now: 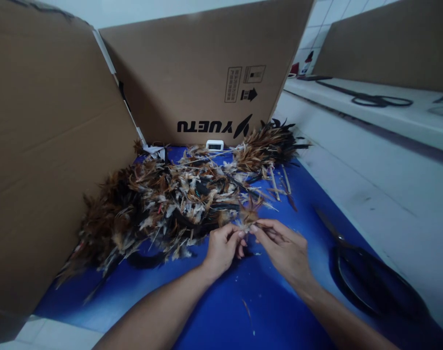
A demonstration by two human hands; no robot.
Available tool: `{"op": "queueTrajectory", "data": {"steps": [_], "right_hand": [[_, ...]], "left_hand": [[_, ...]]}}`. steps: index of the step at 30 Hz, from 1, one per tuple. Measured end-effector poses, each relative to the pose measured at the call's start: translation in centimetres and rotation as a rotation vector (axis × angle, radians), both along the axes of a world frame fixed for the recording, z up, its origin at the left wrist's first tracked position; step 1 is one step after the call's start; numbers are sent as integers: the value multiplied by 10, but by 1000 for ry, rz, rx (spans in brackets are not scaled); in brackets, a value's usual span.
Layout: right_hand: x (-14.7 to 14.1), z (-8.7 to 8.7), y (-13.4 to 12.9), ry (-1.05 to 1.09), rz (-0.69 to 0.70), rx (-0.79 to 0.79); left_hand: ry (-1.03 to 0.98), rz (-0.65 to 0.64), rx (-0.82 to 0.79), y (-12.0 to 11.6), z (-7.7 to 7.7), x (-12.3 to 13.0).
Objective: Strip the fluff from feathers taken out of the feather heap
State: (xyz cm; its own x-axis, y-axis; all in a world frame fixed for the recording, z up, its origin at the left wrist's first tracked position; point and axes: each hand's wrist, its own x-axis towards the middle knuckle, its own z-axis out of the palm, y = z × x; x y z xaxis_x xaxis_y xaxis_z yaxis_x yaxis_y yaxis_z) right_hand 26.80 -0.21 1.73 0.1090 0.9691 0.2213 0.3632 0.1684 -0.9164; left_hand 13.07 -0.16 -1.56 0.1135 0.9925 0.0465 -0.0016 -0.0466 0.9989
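Observation:
A small tuft of brown and pale feathers (249,216) stands up between my two hands, low over the blue surface. My left hand (223,247) pinches its base between thumb and forefinger. From the other side my right hand (281,248) pinches the same tuft, with the fingertips of both hands close together. Just beyond lies a loose heap of mixed feathers (192,194) in brown, black and white. Behind it at the right is a denser bundle of brown and black feathers (267,146).
Large black-handled scissors (352,253) lie at the right of the blue tabletop (221,311). Cardboard panels (192,73) wall the left and back. A small white digital display (214,145) stands at the back. Another pair of scissors (378,99) rests on the white ledge (352,112).

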Motion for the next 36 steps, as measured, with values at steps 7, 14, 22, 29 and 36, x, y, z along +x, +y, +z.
{"op": "queueTrajectory", "data": {"steps": [7, 14, 22, 29, 36], "right_hand": [[2, -5, -1, -149, 15, 98], [3, -1, -2, -238, 85, 124], [10, 7, 6, 37, 55, -15], [16, -6, 14, -68, 279, -150], [21, -14, 15, -599, 219, -36]], "left_hand": [[61, 2, 33, -1, 2, 1], [119, -3, 73, -3, 8, -1], [-40, 1, -37, 0, 3, -2], [-103, 11, -67, 2, 2, -2], [-131, 34, -76, 3, 1, -2]]}}
